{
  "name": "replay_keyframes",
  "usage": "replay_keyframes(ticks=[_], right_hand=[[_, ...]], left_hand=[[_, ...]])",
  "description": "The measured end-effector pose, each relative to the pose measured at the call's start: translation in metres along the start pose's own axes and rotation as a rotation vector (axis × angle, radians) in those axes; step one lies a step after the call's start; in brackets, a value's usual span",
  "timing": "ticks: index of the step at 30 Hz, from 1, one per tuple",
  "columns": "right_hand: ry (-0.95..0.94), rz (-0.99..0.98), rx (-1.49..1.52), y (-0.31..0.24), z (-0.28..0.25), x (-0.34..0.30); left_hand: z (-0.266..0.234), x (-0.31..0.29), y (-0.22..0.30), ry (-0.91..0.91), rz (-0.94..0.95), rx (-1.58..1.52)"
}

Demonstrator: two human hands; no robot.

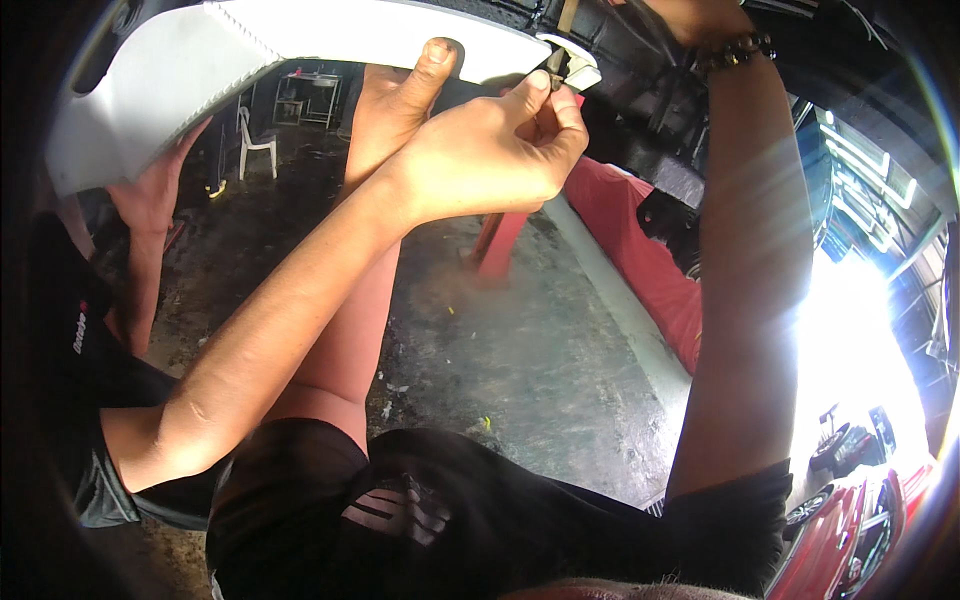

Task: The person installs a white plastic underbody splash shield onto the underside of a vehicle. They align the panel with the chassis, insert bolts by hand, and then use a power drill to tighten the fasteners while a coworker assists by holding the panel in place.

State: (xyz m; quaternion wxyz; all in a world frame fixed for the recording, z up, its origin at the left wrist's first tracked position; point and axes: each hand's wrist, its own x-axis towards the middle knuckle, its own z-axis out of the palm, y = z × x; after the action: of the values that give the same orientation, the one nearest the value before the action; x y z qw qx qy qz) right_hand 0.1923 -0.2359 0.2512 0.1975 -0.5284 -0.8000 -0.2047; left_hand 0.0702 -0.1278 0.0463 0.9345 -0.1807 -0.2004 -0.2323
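Observation:
A long white car body panel (370, 35) runs across the top left, below the dark underside of a vehicle (650, 110). My left hand (385, 105) holds its lower edge, thumb on the white face and fingers hidden behind. In front of my left forearm passes a co-worker's forearm. That co-worker's hand (500, 150) pinches a small dark piece (556, 82) at the panel's right end, beside a white bracket-like tip (580, 72). The co-worker's other hand (150, 200) supports the panel farther left. My right hand (690, 18) is raised by a dark hose-like part (655, 30); its fingers are mostly cut off.
Behind the hands stands a red post (498, 245), with a long red form (630, 235) to its right. A white plastic chair (257, 145) and a small table (308, 95) are at the back left. A red car (840, 535) is at the lower right, near bright glare.

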Motion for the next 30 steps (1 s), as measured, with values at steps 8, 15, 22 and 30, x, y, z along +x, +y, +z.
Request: replay_keyframes(ticks=[8,15,22,30], right_hand=[[-0.078,-0.25,0.417,0.028,0.015,0.013],[0.019,-0.232,0.209,0.013,0.003,-0.016],[-0.112,-0.501,0.104,0.049,0.001,0.015],[-0.827,-0.973,0.556,0.065,0.003,0.082]], left_hand=[[0.003,-0.012,-0.021,0.069,0.176,-0.138],[-0.005,0.002,-0.011,0.053,0.181,-0.156],[-0.005,-0.008,-0.011,-0.022,0.194,-0.153],[-0.008,-0.007,-0.007,-0.07,0.127,-0.17]])
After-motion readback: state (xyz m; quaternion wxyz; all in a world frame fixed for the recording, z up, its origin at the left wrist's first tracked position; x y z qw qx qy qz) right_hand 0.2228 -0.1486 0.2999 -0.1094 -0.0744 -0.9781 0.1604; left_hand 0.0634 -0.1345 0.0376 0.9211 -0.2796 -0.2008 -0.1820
